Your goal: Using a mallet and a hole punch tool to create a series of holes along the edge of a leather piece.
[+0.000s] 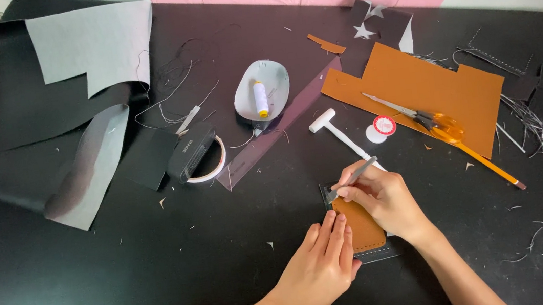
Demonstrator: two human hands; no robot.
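Work piece: a small tan leather piece, smooth, rounded at its near end, lying on a slightly larger black backing piece whose near edge shows a row of pale stitch marks. Both lie flat on the black surface, low and right of centre, directly under the hands.

Left hand: flat, fingers together, pressing down on the tan piece's left edge; no closed grip on anything.

Right hand: grip pressed together, pinching a slim grey metal tool. The tool is tilted, its tip touching the far end of the work piece at the black border.

Nearby: a white mallet just beyond the right hand; a clear ruler; a tape roll; an oval tray holding a spool of yellow thread; a large tan sheet carrying orange-handled scissors; a yellow pencil. Thread scraps and offcuts are scattered about.
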